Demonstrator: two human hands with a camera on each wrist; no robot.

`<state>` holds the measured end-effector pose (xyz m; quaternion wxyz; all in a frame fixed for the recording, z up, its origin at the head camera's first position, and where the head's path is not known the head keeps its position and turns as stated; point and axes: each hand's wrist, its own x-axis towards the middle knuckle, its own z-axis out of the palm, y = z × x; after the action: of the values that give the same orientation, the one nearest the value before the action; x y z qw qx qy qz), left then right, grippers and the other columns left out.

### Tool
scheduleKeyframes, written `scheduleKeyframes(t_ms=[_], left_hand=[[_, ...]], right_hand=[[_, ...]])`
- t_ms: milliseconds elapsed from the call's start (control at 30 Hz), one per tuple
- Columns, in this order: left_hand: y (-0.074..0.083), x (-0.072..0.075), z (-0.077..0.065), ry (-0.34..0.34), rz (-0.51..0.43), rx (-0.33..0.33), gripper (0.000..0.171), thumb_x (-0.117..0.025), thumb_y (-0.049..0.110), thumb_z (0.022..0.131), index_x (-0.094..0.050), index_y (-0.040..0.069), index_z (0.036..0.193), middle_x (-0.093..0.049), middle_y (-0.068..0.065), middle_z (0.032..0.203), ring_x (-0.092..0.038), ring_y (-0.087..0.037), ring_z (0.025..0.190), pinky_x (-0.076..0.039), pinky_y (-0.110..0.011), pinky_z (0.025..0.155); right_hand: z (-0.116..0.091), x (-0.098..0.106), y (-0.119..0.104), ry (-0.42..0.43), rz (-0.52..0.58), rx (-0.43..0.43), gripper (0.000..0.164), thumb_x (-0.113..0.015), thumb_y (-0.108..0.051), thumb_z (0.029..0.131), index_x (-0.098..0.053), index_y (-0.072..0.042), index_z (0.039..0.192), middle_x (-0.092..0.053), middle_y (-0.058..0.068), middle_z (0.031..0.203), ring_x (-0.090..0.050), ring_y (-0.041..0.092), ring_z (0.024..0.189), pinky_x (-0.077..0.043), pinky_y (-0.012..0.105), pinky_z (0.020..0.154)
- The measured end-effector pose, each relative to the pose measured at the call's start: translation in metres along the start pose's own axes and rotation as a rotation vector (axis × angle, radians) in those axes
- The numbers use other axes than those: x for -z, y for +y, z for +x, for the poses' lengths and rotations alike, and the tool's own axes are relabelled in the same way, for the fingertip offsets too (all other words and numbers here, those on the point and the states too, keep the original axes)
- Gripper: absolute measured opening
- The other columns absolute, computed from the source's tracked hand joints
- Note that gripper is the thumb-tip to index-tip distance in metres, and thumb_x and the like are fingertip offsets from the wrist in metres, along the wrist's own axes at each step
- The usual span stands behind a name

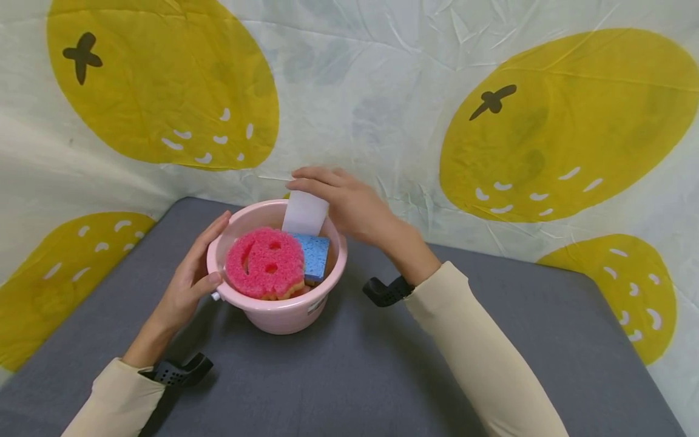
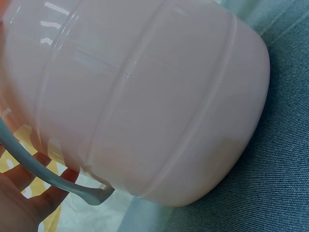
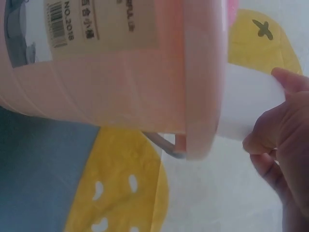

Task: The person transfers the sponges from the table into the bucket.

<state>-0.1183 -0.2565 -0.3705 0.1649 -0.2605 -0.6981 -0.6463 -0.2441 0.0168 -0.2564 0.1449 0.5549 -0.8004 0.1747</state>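
Note:
A pink bucket stands upright on the grey surface. My left hand holds its left rim, thumb at the front and fingers along the outside. In the left wrist view, a grey handle crosses in front of the fingers. My right hand pinches a white block, perhaps a foam sponge, at the back right of the bucket. The block's lower end is inside the rim. A round pink smiley-face sponge and a blue sponge lie in the bucket; the bottom is mostly hidden.
The grey cloth-covered surface reaches out to both sides. Behind it hangs a white sheet with large yellow fruit prints. A label is stuck on the bucket's side. Each wrist wears a black strap mount.

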Motion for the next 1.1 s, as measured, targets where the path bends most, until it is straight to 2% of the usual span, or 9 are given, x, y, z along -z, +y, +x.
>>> scheduleKeyframes(t_ms=[100, 233, 333, 433, 533, 667, 800, 933, 1100], left_hand=[[0.000, 0.000, 0.000, -0.003, -0.008, -0.003, 0.077, -0.054, -0.002, 0.079, -0.025, 0.001, 0.150, -0.016, -0.017, 0.156, -0.019, -0.029, 0.138, -0.041, -0.023, 0.097], [0.001, -0.001, 0.000, -0.007, -0.008, 0.000, 0.077, -0.054, -0.002, 0.079, -0.025, 0.001, 0.150, -0.017, -0.016, 0.156, -0.019, -0.029, 0.138, -0.041, -0.023, 0.097], [0.001, -0.001, 0.000, -0.009, -0.001, 0.010, 0.077, -0.054, -0.002, 0.079, -0.024, 0.002, 0.150, -0.016, -0.014, 0.157, -0.019, -0.029, 0.138, -0.042, -0.023, 0.096], [0.002, 0.000, 0.000, -0.007, 0.005, 0.017, 0.078, -0.054, -0.002, 0.079, -0.025, 0.003, 0.150, -0.017, -0.013, 0.157, -0.019, -0.029, 0.138, -0.042, -0.023, 0.096], [0.002, 0.000, -0.001, -0.003, 0.009, 0.017, 0.078, -0.054, -0.002, 0.078, -0.025, 0.003, 0.150, -0.017, -0.013, 0.157, -0.020, -0.028, 0.138, -0.043, -0.023, 0.095], [0.002, 0.000, -0.002, -0.008, 0.006, 0.010, 0.078, -0.054, -0.002, 0.079, -0.025, 0.002, 0.150, -0.017, -0.014, 0.156, -0.020, -0.029, 0.138, -0.043, -0.023, 0.095], [0.001, 0.001, -0.002, -0.008, 0.005, 0.007, 0.077, -0.054, -0.002, 0.079, -0.025, 0.002, 0.150, -0.017, -0.015, 0.156, -0.019, -0.029, 0.138, -0.042, -0.023, 0.096], [0.002, 0.000, -0.003, -0.004, 0.012, 0.022, 0.078, -0.054, -0.002, 0.078, -0.025, 0.003, 0.150, -0.017, -0.013, 0.156, -0.019, -0.029, 0.138, -0.042, -0.023, 0.096], [0.002, 0.001, -0.002, -0.010, 0.008, 0.017, 0.079, -0.054, -0.002, 0.078, -0.025, 0.003, 0.151, -0.017, -0.014, 0.156, -0.019, -0.029, 0.138, -0.043, -0.024, 0.095]], right_hand=[[0.002, -0.002, -0.001, -0.056, -0.003, -0.007, 0.070, -0.067, 0.005, 0.080, -0.047, -0.018, 0.142, -0.039, 0.000, 0.147, -0.037, 0.018, 0.128, -0.049, 0.028, 0.086], [0.002, -0.006, 0.000, -0.093, 0.046, -0.041, 0.073, -0.066, 0.004, 0.081, -0.042, -0.019, 0.146, -0.036, -0.003, 0.150, -0.035, 0.017, 0.128, -0.049, 0.026, 0.084], [0.002, -0.009, 0.000, -0.103, 0.079, -0.080, 0.072, -0.066, 0.001, 0.083, -0.040, -0.020, 0.147, -0.034, -0.004, 0.151, -0.033, 0.015, 0.133, -0.045, 0.029, 0.093], [0.002, -0.012, 0.001, -0.111, 0.091, -0.105, 0.073, -0.068, -0.004, 0.084, -0.038, -0.021, 0.148, -0.033, -0.005, 0.152, -0.030, 0.012, 0.136, -0.036, 0.033, 0.103], [0.003, -0.014, 0.000, -0.106, 0.110, -0.136, 0.075, -0.071, -0.008, 0.083, -0.037, -0.022, 0.149, -0.036, -0.003, 0.151, -0.035, 0.015, 0.134, -0.039, 0.033, 0.101], [0.002, -0.018, -0.001, -0.070, 0.184, -0.169, 0.071, -0.071, -0.006, 0.082, -0.041, -0.019, 0.145, -0.040, 0.001, 0.147, -0.041, 0.020, 0.126, -0.049, 0.031, 0.087], [0.000, -0.020, -0.001, -0.016, 0.286, -0.179, 0.060, -0.067, -0.002, 0.083, -0.049, -0.017, 0.138, -0.043, 0.005, 0.137, -0.045, 0.018, 0.117, -0.051, 0.026, 0.079], [0.000, -0.017, -0.003, 0.075, 0.330, -0.190, 0.050, -0.066, -0.003, 0.087, -0.051, -0.012, 0.134, -0.051, 0.009, 0.124, -0.052, 0.018, 0.103, -0.051, 0.027, 0.078], [0.002, -0.005, -0.006, 0.197, 0.343, -0.159, 0.043, -0.067, -0.007, 0.088, -0.050, -0.005, 0.127, -0.059, 0.009, 0.114, -0.056, 0.019, 0.089, -0.051, 0.029, 0.075]])
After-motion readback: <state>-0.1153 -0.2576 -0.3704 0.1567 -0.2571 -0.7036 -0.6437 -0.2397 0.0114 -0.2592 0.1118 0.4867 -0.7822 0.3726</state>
